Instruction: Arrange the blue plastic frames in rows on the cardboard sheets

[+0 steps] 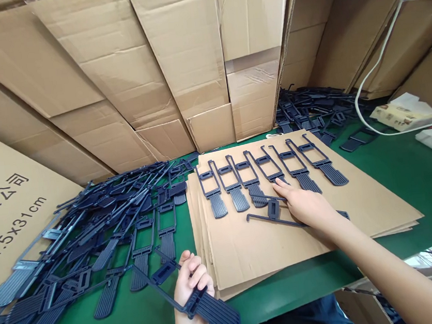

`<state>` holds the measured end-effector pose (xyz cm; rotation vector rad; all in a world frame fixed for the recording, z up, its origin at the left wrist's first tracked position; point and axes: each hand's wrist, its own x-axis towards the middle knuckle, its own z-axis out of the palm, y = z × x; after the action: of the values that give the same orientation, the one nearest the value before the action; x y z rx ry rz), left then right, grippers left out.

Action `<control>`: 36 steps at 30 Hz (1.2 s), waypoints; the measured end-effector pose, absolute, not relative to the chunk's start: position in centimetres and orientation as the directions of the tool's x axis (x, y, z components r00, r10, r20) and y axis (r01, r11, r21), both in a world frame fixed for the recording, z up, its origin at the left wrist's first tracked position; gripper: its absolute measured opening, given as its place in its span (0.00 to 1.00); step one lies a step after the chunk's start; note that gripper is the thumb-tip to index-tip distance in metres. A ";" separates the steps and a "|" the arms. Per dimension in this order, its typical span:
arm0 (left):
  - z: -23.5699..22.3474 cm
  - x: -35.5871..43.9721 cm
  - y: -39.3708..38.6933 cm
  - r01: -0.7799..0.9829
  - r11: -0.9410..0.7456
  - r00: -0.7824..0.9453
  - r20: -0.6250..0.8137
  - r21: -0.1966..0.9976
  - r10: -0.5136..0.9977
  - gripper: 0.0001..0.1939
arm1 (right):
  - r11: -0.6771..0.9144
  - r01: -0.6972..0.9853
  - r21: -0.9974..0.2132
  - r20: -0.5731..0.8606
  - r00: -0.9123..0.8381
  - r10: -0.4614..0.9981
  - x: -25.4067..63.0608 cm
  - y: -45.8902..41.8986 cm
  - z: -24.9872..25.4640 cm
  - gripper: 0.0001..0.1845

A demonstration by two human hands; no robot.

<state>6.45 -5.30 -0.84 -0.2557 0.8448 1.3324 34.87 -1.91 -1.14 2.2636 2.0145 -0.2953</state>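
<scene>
White tissue (pixel 411 100) tops box (pixel 400 116); left hand (pixel 192 279) clasps bracket (pixel 218 316), grip unclear on right hand (pixel 307 206).

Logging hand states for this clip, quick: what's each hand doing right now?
Left hand: closed, holding a dark bracket.
Right hand: fingertips at a row bracket, palm over a slanted bracket; whether it grips either can't be told.

Left hand (pixel 193 279) raised with fingers curled; right hand (pixel 302 201) reaches forward, palm down.
</scene>
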 end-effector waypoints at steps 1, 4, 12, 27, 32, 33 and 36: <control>-0.8 6.5 -5.3 -0.917 0.263 -0.002 -0.662 0.300 0.749 0.19 | -0.133 0.990 -0.056 -0.210 0.119 0.971 34.8 -2.0 -1.1 0.33; -1.1 6.3 -5.6 -0.883 0.282 -0.017 -0.627 0.374 0.779 0.15 | -0.156 0.987 -0.047 -0.206 0.144 0.968 34.6 -2.1 -1.2 0.34; -0.9 5.9 -5.9 -0.862 0.269 -0.067 -0.622 0.430 0.780 0.13 | -0.141 0.990 -0.020 -0.130 0.137 0.982 33.6 -1.9 -0.6 0.36; -3.1 5.4 -6.7 -0.735 0.161 -0.198 -0.435 0.659 0.879 0.03 | 0.036 0.999 -0.037 -0.234 -0.043 0.971 30.5 -1.5 -0.3 0.38; -2.4 6.0 -6.5 -0.737 0.212 -0.183 -0.491 0.642 0.852 0.03 | 0.032 0.999 0.020 -0.231 -0.026 0.973 30.4 -2.2 -0.4 0.38; -2.1 6.2 -6.5 -0.741 0.221 -0.182 -0.507 0.634 0.843 0.03 | 0.031 0.999 0.020 -0.228 -0.026 0.973 30.5 -2.2 -0.5 0.38; -1.7 6.5 -6.4 -0.757 0.239 -0.186 -0.552 0.608 0.813 0.03 | 0.015 0.999 0.028 -0.233 -0.008 0.973 30.8 -2.3 -0.5 0.36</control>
<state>6.54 -6.37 -1.72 0.0688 1.0549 1.4066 30.78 -2.30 -0.46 2.0715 2.0965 -0.2146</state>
